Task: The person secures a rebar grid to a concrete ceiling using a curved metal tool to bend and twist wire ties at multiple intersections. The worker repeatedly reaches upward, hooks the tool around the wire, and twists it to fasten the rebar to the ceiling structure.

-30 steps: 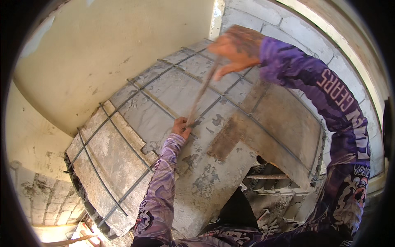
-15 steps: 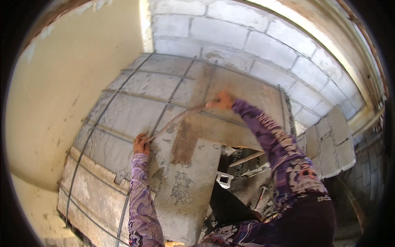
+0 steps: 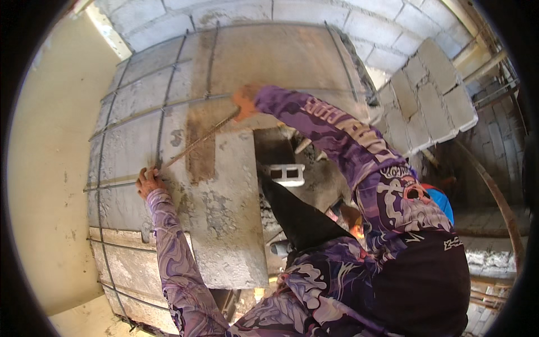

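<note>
My right hand (image 3: 245,102), slightly blurred, is closed around the upper end of a thin ribbed rebar (image 3: 197,140). The rod slants down to the left across the grey formwork boards (image 3: 230,196). At its lower end, my left hand (image 3: 149,181) has its fingers bent in around the tip, beside a crossing of the rebar grid (image 3: 163,106). That grid of dark bars lies over the boards, which are grey at the left and stained brown at the back. Whether the left fingers press tightly on the rod is partly hidden.
A hollow concrete block (image 3: 283,174) lies in the opening beyond the boards' right edge. A broken stub of block wall (image 3: 415,101) stands at the right. A yellowish wall (image 3: 50,168) borders the left, and a grey block wall (image 3: 236,12) the back.
The view has shifted, so the boards and both hands sit further left and higher. The rod looked bowed and blurred before; now it appears straight between my hands.
</note>
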A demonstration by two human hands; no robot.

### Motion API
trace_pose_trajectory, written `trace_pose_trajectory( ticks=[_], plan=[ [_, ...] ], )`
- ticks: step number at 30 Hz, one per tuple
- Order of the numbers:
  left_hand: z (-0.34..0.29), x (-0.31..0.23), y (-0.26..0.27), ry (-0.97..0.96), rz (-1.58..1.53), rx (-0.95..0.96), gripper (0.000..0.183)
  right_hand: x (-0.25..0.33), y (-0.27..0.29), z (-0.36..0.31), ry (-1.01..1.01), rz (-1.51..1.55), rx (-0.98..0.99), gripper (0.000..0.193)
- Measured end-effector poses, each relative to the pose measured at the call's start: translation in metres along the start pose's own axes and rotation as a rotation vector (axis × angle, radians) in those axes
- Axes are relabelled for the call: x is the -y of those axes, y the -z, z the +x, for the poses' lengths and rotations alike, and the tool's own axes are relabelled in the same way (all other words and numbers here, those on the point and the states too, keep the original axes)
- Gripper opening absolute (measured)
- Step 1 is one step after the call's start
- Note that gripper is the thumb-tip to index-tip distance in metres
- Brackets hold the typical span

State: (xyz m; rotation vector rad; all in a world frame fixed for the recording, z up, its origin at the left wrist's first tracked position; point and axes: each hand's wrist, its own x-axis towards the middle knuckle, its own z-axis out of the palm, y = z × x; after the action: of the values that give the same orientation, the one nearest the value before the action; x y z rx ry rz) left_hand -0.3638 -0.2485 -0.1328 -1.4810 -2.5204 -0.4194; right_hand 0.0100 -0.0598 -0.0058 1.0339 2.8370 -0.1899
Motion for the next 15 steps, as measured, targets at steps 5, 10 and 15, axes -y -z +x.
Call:
trace_pose_trajectory(
  ticks=[5, 10, 15],
  plan=[
    [0.018, -0.005, 0.024, 0.032, -0.011, -0.057, 0.026, 0.028, 0.021, 0.009, 0.054, -0.104, -0.302, 0.035],
    [0.032, -0.015, 0.065, -0.177, -0.302, -0.288, 0.043, 0.022, 0.005, -0.019, -0.036, -0.006, -0.267, 0.028],
    [-0.014, -0.078, 0.097, -0.229, -0.508, -0.374, 0.038, 0.045, -0.027, -0.114, -0.028, 0.258, -0.556, 0.025]
  ],
)
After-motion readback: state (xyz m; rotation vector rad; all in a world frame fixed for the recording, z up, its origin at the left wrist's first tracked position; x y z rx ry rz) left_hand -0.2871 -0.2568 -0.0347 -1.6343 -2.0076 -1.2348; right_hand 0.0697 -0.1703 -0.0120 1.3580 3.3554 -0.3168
